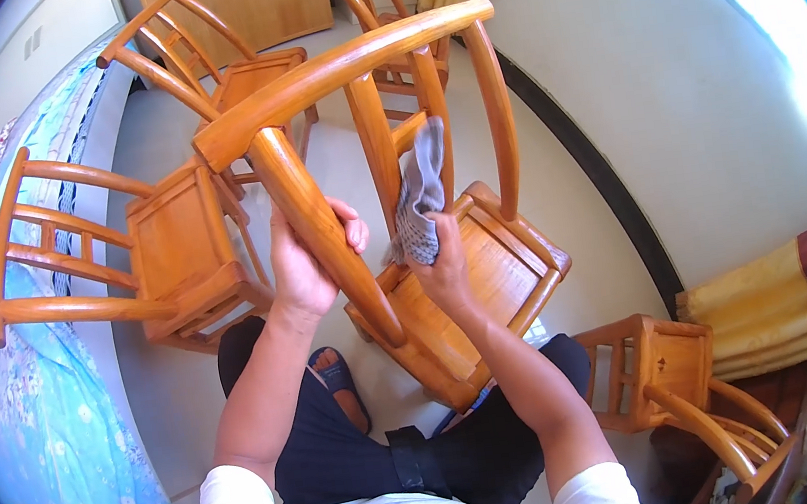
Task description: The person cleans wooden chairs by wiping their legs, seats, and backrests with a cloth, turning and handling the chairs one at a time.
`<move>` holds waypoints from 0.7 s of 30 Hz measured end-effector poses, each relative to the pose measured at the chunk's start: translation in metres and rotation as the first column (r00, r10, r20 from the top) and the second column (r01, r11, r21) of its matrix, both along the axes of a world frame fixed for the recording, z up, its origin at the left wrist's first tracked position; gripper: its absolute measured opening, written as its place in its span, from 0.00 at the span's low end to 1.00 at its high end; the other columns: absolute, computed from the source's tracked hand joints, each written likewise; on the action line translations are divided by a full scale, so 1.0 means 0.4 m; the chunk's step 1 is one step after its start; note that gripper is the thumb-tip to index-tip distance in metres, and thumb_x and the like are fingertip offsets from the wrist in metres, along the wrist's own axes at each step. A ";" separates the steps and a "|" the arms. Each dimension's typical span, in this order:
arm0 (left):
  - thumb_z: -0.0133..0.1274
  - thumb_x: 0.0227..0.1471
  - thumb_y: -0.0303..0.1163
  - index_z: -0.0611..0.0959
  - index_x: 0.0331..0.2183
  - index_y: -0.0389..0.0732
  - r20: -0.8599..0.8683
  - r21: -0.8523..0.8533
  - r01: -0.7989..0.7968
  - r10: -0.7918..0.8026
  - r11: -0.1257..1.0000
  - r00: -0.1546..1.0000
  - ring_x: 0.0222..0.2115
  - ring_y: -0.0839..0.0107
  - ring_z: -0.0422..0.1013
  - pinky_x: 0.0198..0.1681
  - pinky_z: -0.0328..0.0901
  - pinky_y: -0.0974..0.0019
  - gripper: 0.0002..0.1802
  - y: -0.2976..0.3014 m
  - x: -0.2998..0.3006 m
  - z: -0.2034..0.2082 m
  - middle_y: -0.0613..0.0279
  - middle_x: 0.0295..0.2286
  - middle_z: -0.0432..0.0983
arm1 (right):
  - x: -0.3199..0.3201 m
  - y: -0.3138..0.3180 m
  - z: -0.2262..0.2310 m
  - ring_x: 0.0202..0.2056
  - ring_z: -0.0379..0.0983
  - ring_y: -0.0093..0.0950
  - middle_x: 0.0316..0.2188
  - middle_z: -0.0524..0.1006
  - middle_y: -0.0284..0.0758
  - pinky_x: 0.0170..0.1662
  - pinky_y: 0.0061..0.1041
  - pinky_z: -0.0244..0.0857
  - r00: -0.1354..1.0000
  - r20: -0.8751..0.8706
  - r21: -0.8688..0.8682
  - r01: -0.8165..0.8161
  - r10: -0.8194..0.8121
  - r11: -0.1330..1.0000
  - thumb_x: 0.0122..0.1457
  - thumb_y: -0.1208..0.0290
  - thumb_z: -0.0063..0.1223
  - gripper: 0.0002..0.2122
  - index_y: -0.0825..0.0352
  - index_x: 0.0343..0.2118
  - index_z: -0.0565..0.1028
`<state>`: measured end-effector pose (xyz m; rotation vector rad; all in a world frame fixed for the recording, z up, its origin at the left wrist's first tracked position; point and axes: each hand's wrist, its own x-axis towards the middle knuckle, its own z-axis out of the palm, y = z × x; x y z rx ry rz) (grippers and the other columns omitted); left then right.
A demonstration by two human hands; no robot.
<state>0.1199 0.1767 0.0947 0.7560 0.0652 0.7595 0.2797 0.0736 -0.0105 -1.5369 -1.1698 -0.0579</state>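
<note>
A glossy orange-brown wooden chair [499, 250] stands right in front of me, its curved top rail [350, 62] nearest the camera. My left hand [309, 259] is wrapped round the thick back post [293, 190] on the chair's left side. In my right hand [440, 263] is a bunched grey cloth [420, 195], dotted on its lower part. The cloth lies against the inner slats of the backrest, and its upper end sticks up past my fingers. Part of the seat is hidden behind my right hand and the post.
Similar wooden chairs stand around me: one at the left [182, 234], one at the far left [256, 74], another at the back, and one at the lower right [675, 370]. A bed with a blue floral cover [51, 416] is at the left. A yellow and maroon curtain [753, 310] hangs at the right.
</note>
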 end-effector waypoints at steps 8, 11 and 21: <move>0.25 0.61 0.62 0.77 0.29 0.36 -0.008 0.002 0.001 -0.001 1.000 1.000 0.22 0.66 0.63 0.31 0.60 0.64 0.40 -0.011 0.008 0.010 0.58 0.19 0.67 | 0.025 -0.040 -0.029 0.43 0.70 0.51 0.40 0.74 0.47 0.47 0.40 0.66 0.991 0.128 -0.376 0.094 -0.048 0.922 0.45 0.74 0.62 0.23 0.68 0.46 0.70; 0.35 0.62 0.58 0.76 0.33 0.38 0.079 0.105 -0.135 0.127 0.985 0.989 0.23 0.69 0.64 0.31 0.61 0.65 0.31 -0.029 0.004 -0.009 0.60 0.19 0.68 | 0.038 -0.047 0.023 0.40 0.75 0.42 0.38 0.78 0.42 0.44 0.34 0.69 0.998 -0.001 -0.496 0.049 -0.057 0.867 0.46 0.77 0.60 0.20 0.69 0.45 0.73; 0.55 0.57 0.38 0.74 0.36 0.41 -0.142 0.295 -0.284 0.336 0.912 0.931 0.23 0.73 0.68 0.30 0.64 0.70 0.11 -0.025 0.003 -0.035 0.64 0.20 0.70 | 0.107 0.100 0.375 0.40 0.69 0.20 0.37 0.75 0.28 0.46 0.24 0.64 0.740 -0.594 0.471 0.001 0.317 0.882 0.58 0.67 0.59 0.17 0.67 0.47 0.73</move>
